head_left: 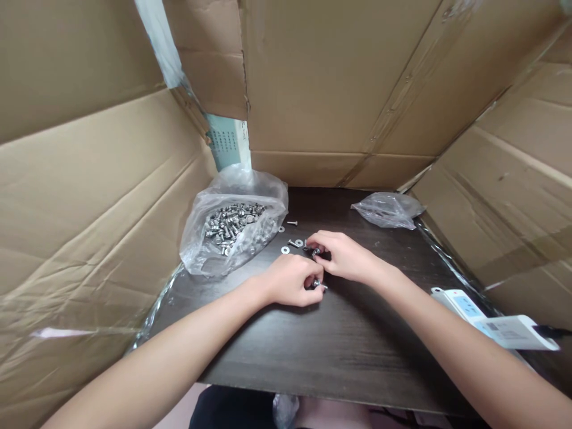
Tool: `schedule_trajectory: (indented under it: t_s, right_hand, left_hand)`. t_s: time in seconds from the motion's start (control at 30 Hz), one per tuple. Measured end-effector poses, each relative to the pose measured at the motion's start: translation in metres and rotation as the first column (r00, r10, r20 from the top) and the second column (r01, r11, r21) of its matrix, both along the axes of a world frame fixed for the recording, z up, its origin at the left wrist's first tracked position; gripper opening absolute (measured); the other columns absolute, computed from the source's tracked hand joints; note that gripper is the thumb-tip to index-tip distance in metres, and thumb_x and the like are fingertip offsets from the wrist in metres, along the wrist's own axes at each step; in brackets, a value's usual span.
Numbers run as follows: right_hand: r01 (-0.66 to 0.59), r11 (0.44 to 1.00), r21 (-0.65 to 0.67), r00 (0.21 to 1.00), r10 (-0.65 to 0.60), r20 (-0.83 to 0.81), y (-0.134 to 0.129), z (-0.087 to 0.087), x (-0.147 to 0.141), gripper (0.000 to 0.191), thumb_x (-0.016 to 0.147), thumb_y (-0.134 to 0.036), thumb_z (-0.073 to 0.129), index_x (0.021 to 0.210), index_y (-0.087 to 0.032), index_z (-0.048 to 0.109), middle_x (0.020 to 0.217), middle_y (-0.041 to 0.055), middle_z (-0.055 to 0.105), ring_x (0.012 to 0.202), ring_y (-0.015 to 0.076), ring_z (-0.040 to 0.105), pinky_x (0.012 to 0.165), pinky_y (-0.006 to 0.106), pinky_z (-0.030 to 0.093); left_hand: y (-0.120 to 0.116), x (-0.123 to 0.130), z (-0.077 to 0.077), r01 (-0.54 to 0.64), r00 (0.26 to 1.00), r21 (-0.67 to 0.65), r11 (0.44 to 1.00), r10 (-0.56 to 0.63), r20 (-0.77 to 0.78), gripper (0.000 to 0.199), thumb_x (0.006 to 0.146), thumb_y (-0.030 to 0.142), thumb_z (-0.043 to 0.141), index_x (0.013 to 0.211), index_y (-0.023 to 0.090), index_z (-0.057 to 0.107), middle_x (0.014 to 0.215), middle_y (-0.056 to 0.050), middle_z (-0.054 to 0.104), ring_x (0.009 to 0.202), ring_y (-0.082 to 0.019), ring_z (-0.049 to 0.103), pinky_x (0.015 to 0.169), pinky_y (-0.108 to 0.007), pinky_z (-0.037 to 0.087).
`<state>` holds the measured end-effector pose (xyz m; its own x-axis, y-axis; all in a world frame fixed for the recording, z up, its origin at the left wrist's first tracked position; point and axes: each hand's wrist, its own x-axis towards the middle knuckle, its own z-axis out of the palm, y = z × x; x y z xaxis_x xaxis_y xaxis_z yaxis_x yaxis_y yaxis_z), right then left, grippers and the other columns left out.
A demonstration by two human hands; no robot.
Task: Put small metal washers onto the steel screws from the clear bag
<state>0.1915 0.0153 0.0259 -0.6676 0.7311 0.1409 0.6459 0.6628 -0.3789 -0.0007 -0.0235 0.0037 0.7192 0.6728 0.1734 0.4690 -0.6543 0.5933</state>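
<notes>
My left hand (292,280) is closed, its thumb and fingers pinched round a small bolt (318,284) whose shiny end sticks out to the right. Just beyond it, my right hand (344,255) has its fingertips closed on a small metal fastener (315,252); its exact kind is partly hidden. Close by on the dark table lie a flat washer (285,250), a screw (294,243) with another washer (299,243) beside it, and farther back a screw (292,223) and a small washer (281,229).
An open clear plastic bag (196,238) full of metal bolts (232,223) stands at the back left. A second, crumpled plastic bag (388,210) lies back right. Cardboard walls (335,77) enclose the dark table (339,339). A white power strip (500,328) sits at the right edge.
</notes>
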Motion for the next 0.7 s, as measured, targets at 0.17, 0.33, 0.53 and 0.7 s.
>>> schedule_trajectory:
  t_s: [0.17, 0.33, 0.53, 0.7]
  right_hand:
    - [0.012, 1.000, -0.012, 1.000, -0.012, 0.010, 0.001, -0.003, -0.003, 0.028, 0.082, -0.003, 0.060, 0.105, -0.017, 0.066, 0.096, 0.0074, 0.072, 0.084, 0.0203, 0.067, 0.076, 0.029, 0.050]
    - [0.016, 1.000, -0.003, 0.999, -0.016, 0.031, 0.002, -0.004, -0.001, 0.029, 0.082, -0.003, 0.060, 0.106, -0.016, 0.066, 0.097, 0.0081, 0.072, 0.085, 0.0210, 0.067, 0.077, 0.030, 0.050]
    - [0.035, 0.999, 0.027, 0.998, -0.034, -0.051, -0.001, -0.001, 0.007, 0.024, 0.083, -0.014, 0.066, 0.107, -0.019, 0.065, 0.103, 0.0083, 0.070, 0.095, 0.0237, 0.066, 0.084, 0.035, 0.052]
    - [0.095, 0.994, 0.055, 0.977, -0.082, -0.197, -0.005, -0.008, 0.008, 0.015, 0.084, -0.016, 0.064, 0.099, -0.019, 0.066, 0.093, 0.0066, 0.070, 0.087, 0.0221, 0.065, 0.080, 0.036, 0.054]
  left_hand:
    - [0.000, 0.000, 0.001, -0.004, 1.000, -0.005, 1.000, 0.004, -0.012, 0.008, 0.079, 0.024, 0.067, 0.077, 0.017, 0.069, 0.069, 0.001, 0.068, 0.059, -0.012, 0.054, 0.059, -0.025, 0.035]
    - [0.001, 0.000, -0.001, -0.002, 1.000, -0.006, 1.000, 0.002, 0.001, 0.007, 0.078, 0.023, 0.067, 0.076, 0.017, 0.069, 0.069, 0.001, 0.067, 0.058, -0.012, 0.053, 0.058, -0.024, 0.033]
    - [0.001, 0.000, -0.003, -0.002, 1.000, 0.011, 1.000, 0.002, 0.010, 0.009, 0.078, 0.025, 0.067, 0.075, 0.017, 0.067, 0.068, 0.002, 0.066, 0.059, -0.011, 0.052, 0.059, -0.024, 0.033]
    - [0.000, 0.000, -0.001, -0.013, 1.000, 0.005, 1.000, 0.013, 0.004, 0.009, 0.078, 0.025, 0.067, 0.075, 0.017, 0.067, 0.069, 0.002, 0.067, 0.062, -0.012, 0.054, 0.059, -0.025, 0.032]
